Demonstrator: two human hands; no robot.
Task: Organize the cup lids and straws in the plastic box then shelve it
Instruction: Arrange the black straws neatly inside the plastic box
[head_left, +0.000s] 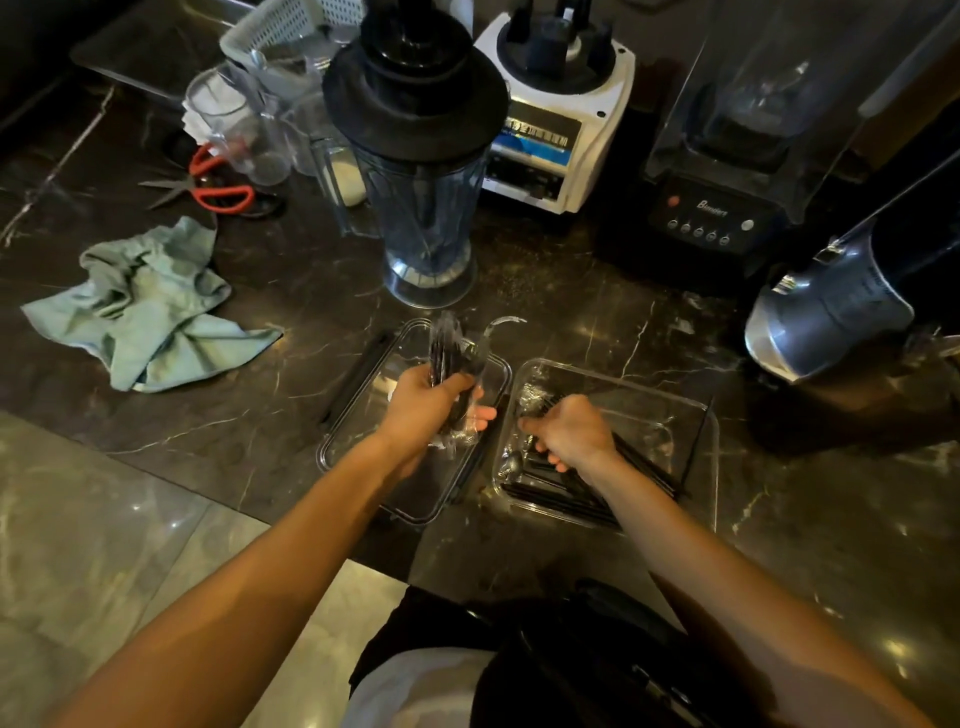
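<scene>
Left hand (423, 410) closed around wrapped black straws (449, 358) above left clear box (332, 452). Right hand (571, 434) curled on straws in right box (711, 441); bare counter (597, 291) at centre frame.

The one camera sits on my head, looking forward and steeply down over my forearms at the dark table (571, 291). It is close, wide-angle, bending the edges.
</scene>
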